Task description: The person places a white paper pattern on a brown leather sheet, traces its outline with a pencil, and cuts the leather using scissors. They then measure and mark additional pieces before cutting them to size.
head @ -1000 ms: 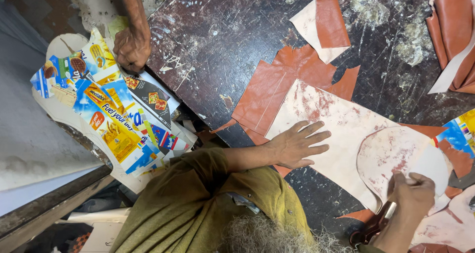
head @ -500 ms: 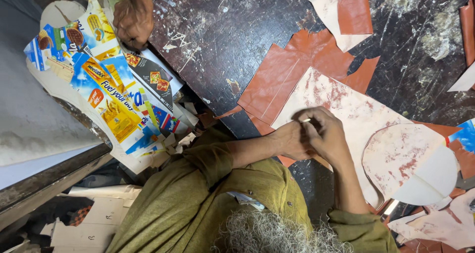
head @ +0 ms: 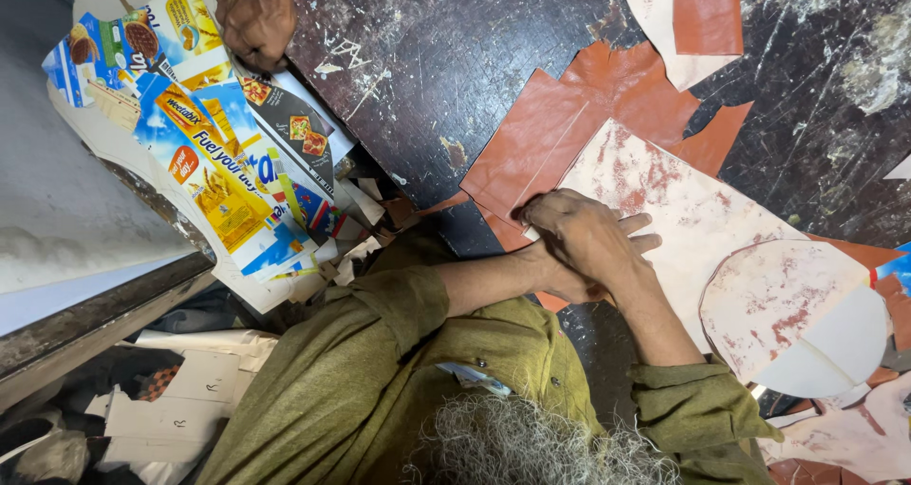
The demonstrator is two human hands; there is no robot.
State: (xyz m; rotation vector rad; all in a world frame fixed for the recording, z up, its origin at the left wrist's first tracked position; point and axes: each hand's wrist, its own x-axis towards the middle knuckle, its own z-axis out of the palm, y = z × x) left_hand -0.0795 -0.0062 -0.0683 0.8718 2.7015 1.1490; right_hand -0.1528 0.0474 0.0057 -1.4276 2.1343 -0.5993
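At the far left, flat printed cardboard cut-outs (head: 204,153) hang over the edge of the table (head: 427,77). Another person's hand (head: 254,15) rests on their top end, knuckles bent, and seems to pin them in place.

The table top is dark, scratched and flecked with pale marks. On it lie thin scraps of reddish-brown leather (head: 560,124) with straight cut edges and notched corners.

Just right of these, the person's 2 hands meet on a pale sheet (head: 683,200), chalky white with rusty blotches, which overlaps the brown leather. The left hand (head: 634,245) lies flat under the other, its fingers stretched out on the sheet and gripping nothing, likely to keep the sheet from sliding. The right hand (head: 574,233) is curled over it at the sheet's near corner. I cannot tell whether it pinches anything there.

Further right, a round piece (head: 788,305) of the same blotchy material rests on the sheet's far end, 1 side plain white.
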